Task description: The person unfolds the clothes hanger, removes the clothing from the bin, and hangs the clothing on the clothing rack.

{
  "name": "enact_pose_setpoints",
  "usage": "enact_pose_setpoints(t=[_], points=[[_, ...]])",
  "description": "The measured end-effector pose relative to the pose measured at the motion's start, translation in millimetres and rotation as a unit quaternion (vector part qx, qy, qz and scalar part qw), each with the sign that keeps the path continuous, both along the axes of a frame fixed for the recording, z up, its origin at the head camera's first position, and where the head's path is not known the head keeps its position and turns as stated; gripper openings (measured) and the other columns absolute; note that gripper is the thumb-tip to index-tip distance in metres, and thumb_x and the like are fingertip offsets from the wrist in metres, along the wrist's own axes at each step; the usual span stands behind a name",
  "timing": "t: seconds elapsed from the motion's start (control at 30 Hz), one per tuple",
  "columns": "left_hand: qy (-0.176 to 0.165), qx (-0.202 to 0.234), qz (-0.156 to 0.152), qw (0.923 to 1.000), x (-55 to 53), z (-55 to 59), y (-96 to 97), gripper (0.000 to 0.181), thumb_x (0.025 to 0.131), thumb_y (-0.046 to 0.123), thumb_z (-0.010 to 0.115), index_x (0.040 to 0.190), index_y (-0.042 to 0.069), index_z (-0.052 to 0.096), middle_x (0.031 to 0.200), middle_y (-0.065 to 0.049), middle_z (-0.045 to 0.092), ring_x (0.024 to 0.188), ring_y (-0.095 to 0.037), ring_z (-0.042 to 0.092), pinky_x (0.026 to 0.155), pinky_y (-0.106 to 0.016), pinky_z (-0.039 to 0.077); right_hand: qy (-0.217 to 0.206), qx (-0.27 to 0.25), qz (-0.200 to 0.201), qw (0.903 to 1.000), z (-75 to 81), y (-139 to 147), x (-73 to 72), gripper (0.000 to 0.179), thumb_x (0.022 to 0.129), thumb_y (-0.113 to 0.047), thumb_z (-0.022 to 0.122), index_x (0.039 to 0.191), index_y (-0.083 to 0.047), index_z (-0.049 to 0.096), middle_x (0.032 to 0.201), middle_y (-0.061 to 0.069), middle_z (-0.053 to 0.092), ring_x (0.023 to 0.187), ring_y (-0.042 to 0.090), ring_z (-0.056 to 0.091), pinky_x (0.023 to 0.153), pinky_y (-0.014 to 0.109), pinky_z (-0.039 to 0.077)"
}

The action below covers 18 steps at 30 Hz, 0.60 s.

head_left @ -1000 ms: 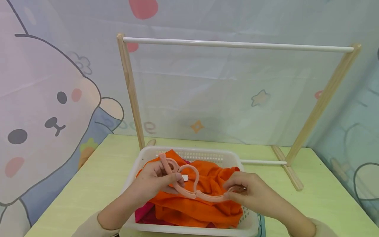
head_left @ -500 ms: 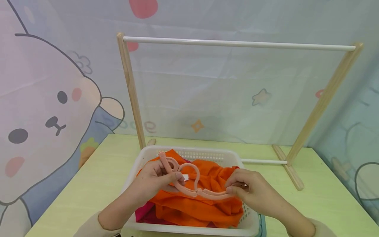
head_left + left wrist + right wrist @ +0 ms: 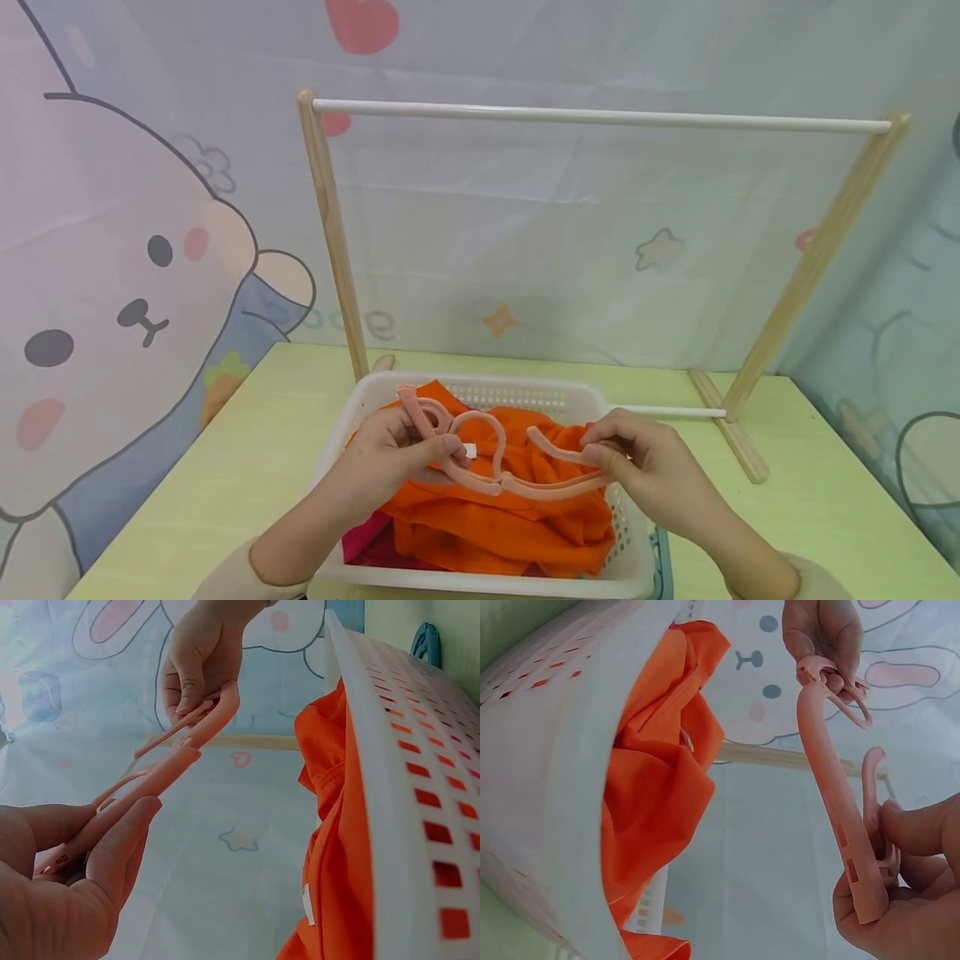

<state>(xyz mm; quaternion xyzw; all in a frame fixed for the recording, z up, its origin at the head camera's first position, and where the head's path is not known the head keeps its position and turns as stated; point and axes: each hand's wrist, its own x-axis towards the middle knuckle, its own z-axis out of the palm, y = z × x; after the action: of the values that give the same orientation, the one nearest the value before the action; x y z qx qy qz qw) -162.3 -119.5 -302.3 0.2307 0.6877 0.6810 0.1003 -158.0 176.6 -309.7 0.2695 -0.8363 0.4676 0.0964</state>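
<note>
A pink plastic folding clothes hanger (image 3: 551, 492) is held between both hands over the basket, with a joint near its middle. My left hand (image 3: 397, 458) pinches its left part, where a curved loop stands up. With thumb and fingers, my right hand (image 3: 652, 467) grips the right part, and a slim curved piece (image 3: 555, 448) sticks up from it toward the middle. The right wrist view shows that slim piece beside the right thumb. Below the hanger, crumpled orange cloth (image 3: 487, 529) with a white tag fills the white basket (image 3: 480, 579).
Behind the basket stands a wooden rack with a white top rail (image 3: 600, 117) and a low white bar (image 3: 667, 412). Magenta cloth (image 3: 367, 542) shows under the orange. Something teal (image 3: 662, 567) lies beside the basket's right side, on the pale green table (image 3: 202, 500).
My right hand has shifted a little to the right and up. The slim curved piece now stands apart from the hanger's right part, where it lay close before. My left hand stays about where it was.
</note>
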Motion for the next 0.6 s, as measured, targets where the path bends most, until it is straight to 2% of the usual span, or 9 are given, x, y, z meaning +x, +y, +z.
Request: enact_pose_setpoints(t=[0.17, 0.33, 0.47, 0.6], points=[[0.008, -0.006, 0.007, 0.9999, -0.2, -0.4, 0.0, 0.027, 0.095, 0.011, 0.061, 0.100, -0.015, 0.056, 0.090, -0.010, 0.065, 0.091, -0.020, 0.070, 0.082, -0.036, 0.057, 0.001, -0.020, -0.027, 0.9994, 2.7, 2.7, 0.9, 0.005, 0.090, -0.007, 0.065, 0.094, -0.008, 0.068, 0.088, 0.001, 0.063, 0.071, 0.015, 0.057, 0.060, 0.024, 0.052], [0.017, -0.006, 0.006, 0.9998, -0.6, -0.4, -1.7, 0.027, 0.095, 0.011, 0.061, 0.097, -0.016, 0.057, 0.091, -0.010, 0.064, 0.090, -0.019, 0.070, 0.082, -0.035, 0.057, 0.015, -0.032, -0.049, 0.9982, 5.5, 7.0, 0.6, 0.005, 0.091, -0.006, 0.065, 0.095, -0.007, 0.067, 0.085, -0.001, 0.062, 0.068, 0.014, 0.058, 0.059, 0.025, 0.054], [0.020, -0.007, 0.014, 0.9997, -0.2, 0.3, -3.4, 0.027, 0.095, 0.011, 0.061, 0.095, -0.016, 0.058, 0.091, -0.011, 0.064, 0.089, -0.020, 0.069, 0.081, -0.034, 0.057, 0.032, -0.046, -0.054, 0.9969, 7.9, 11.9, -1.4, 0.006, 0.091, -0.003, 0.064, 0.097, -0.003, 0.066, 0.080, -0.005, 0.062, 0.061, 0.013, 0.059, 0.057, 0.025, 0.054], [0.018, -0.010, 0.028, 0.9994, 1.6, 1.0, -5.3, 0.028, 0.095, 0.011, 0.062, 0.097, -0.017, 0.063, 0.098, -0.011, 0.061, 0.094, -0.020, 0.068, 0.081, -0.035, 0.057, 0.050, -0.058, -0.047, 0.9959, 9.3, 17.2, -4.3, 0.010, 0.091, 0.002, 0.062, 0.100, 0.001, 0.065, 0.080, -0.008, 0.062, 0.062, 0.012, 0.063, 0.059, 0.023, 0.054]])
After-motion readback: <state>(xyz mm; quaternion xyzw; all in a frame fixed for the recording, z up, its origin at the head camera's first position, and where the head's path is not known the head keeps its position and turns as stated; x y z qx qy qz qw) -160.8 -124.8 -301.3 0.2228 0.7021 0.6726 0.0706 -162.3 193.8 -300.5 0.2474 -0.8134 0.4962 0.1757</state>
